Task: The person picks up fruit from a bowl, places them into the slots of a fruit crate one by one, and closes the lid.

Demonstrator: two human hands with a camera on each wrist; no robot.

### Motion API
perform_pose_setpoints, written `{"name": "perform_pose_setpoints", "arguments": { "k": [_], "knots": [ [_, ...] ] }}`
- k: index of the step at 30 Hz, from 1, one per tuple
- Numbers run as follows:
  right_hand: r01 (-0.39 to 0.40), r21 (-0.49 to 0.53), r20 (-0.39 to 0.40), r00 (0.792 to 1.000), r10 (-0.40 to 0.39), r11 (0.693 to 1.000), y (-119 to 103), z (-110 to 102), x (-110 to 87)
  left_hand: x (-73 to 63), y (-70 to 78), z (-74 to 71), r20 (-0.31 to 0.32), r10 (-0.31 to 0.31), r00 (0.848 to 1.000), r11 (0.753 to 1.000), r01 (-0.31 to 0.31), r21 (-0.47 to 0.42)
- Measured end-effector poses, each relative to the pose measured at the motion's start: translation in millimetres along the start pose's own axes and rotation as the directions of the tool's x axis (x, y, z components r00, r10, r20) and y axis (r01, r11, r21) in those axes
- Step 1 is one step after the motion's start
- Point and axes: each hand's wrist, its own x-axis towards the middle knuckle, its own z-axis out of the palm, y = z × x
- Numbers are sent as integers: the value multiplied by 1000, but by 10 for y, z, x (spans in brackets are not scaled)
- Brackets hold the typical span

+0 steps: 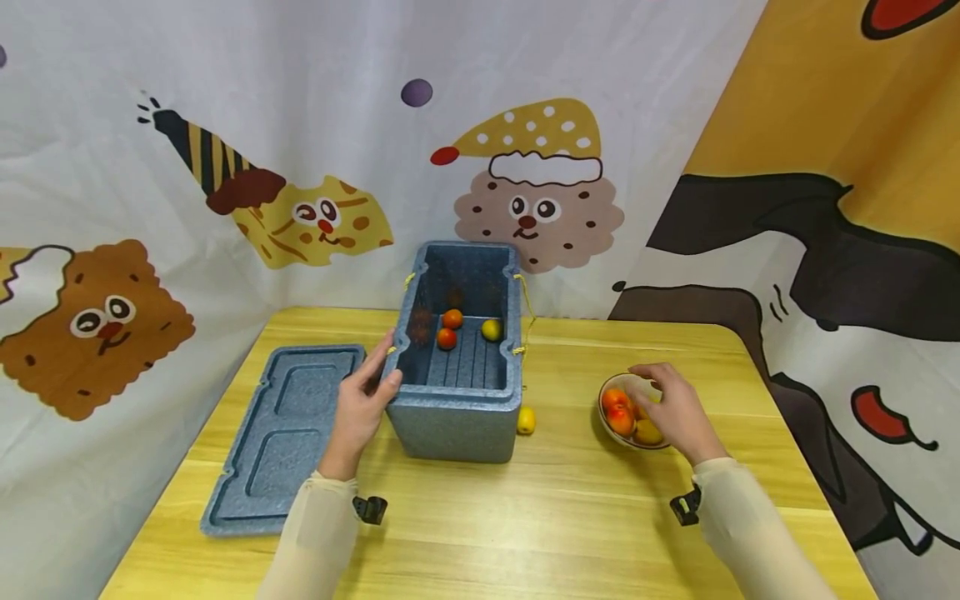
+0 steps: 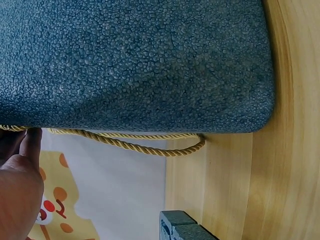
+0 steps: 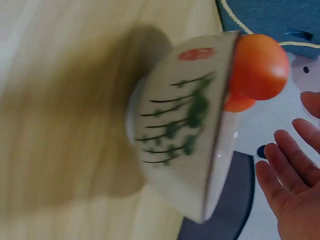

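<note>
A blue-grey foam box (image 1: 457, 429) with no cover on it stands mid-table. At its near left corner my left hand (image 1: 365, 408) grips the rim, thumb on top and fingers down the outer side. Inside lie two orange-red round fruits (image 1: 447, 338) and a yellow fruit (image 1: 492, 330). My right hand (image 1: 672, 414) hovers over the right side of a bowl (image 3: 175, 120), fingers loosely bent and nothing between them. This cream bowl has a green plant pattern and holds orange-red fruits (image 3: 260, 67) and a yellow fruit (image 1: 647, 432), partly hidden by the hand in the head view.
The box's lid (image 1: 258, 450) lies flat on the wooden table (image 1: 480, 533) at the left. A small yellow fruit (image 1: 527, 421) rests beside the box's right side. Yellow cord (image 2: 135, 146) hangs from the box. A printed cloth (image 1: 337, 125) rises behind the table.
</note>
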Motion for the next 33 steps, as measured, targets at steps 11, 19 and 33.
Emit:
{"name": "perform_pose_setpoints", "arguments": {
  "k": [11,19,33],
  "knots": [
    [-42,36,29,999,41,998,154,124,-111,26,200,47,10,-13,1000,1000,13,0],
    [-25,70,17,1000,24,997,201,220,-179,22,191,41,-2,-26,1000,1000,26,4],
    [19,114,-32,999,-16,993,192,261,-233,19,187,42,-2,-31,1000,1000,31,4]
  ]
}}
